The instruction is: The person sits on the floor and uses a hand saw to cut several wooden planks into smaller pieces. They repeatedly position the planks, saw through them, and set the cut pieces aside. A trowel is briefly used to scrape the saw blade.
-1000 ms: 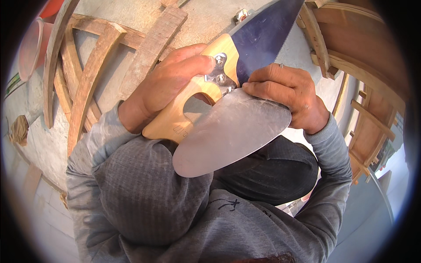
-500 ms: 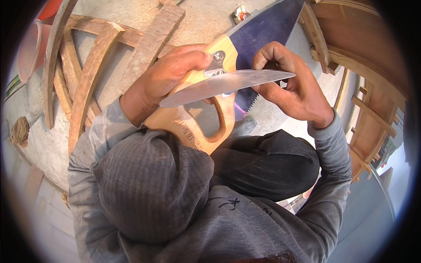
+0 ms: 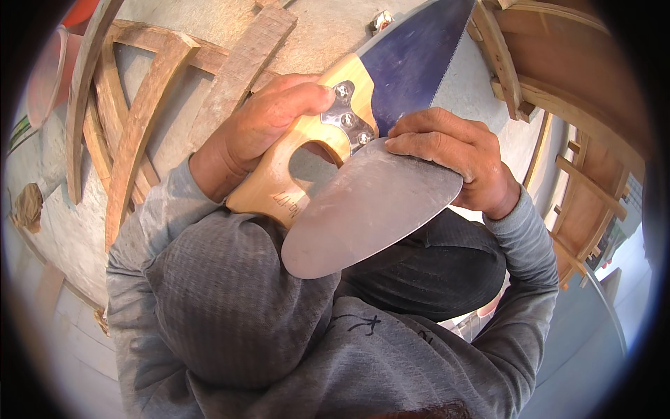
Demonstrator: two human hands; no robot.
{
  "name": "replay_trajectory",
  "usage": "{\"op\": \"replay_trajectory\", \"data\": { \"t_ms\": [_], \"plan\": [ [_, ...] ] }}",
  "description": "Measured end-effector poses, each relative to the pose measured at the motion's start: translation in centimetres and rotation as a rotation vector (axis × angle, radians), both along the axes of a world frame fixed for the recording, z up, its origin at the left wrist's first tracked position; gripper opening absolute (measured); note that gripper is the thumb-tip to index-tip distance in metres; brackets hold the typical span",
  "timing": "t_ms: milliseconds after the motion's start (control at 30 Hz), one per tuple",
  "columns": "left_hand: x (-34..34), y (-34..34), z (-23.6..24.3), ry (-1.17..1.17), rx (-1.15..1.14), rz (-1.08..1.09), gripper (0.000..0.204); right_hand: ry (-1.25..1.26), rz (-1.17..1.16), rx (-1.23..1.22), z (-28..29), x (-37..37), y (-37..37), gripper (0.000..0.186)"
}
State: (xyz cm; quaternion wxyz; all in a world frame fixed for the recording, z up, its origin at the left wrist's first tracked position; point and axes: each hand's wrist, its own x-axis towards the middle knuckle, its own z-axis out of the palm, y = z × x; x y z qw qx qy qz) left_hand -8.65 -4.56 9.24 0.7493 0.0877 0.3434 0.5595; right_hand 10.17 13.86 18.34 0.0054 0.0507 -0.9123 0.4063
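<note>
A handsaw (image 3: 412, 63) with a dark blue blade and a pale wooden handle slants over my knees, its toothed edge toward the right. My left hand (image 3: 269, 115) is closed on the upper part of the handle, thumb beside the metal plate with screws. In my right hand (image 3: 464, 153) is a thin, rounded grey metal sheet (image 3: 377, 206), gripped by its right end with the fingers on top. The sheet lies slantwise, broad face up, over the lower right of the handle. Its rounded left end reaches over my dark trouser knee (image 3: 237, 293).
Several wooden boards (image 3: 150, 133) lie crossed on the concrete floor to the left. Behind them stands a reddish bucket (image 3: 52, 84). A small object (image 3: 381, 21) lies near the top of the saw. Wooden frames (image 3: 593, 112) line the right side.
The right hand has moved down and tilted the metal sheet, from nearly edge-on to broad face showing, its left end lower. The saw has shifted slightly left. My left hand keeps its grip.
</note>
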Motion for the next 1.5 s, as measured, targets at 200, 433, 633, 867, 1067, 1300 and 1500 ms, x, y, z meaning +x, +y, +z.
{"op": "replay_trajectory", "data": {
  "t_ms": [200,433,633,867,1067,1300,1500],
  "plan": [
    [0.1,-0.2,-0.8,0.209,0.125,0.059,0.027,0.039,-0.007,0.017,-0.2,-0.5,-0.2,0.040],
    [0.8,0.3,-0.4,0.011,-0.027,0.050,0.027,0.058,0.129,0.109,0.1,-1.2,0.5,0.038],
    [0.3,0.7,-0.4,0.157,0.064,-0.005,0.032,0.107,0.171,0.082,-0.5,-1.5,1.0,0.033],
    [0.3,1.1,0.4,0.138,0.051,0.008,0.029,0.078,0.118,0.041,-1.0,-1.4,0.6,0.034],
    [1.0,0.8,-0.3,0.342,0.086,0.091,0.025,0.086,0.056,-0.004,-1.5,-1.3,0.2,0.034],
    [0.8,1.1,0.0,0.188,-0.011,0.158,0.028,0.077,-0.025,-0.004,-2.0,-1.0,-0.4,0.032],
    [1.0,0.8,-0.4,0.112,-0.053,0.181,0.028,0.046,-0.089,-0.042,-2.3,-0.9,-0.9,0.029]
  ]
}}
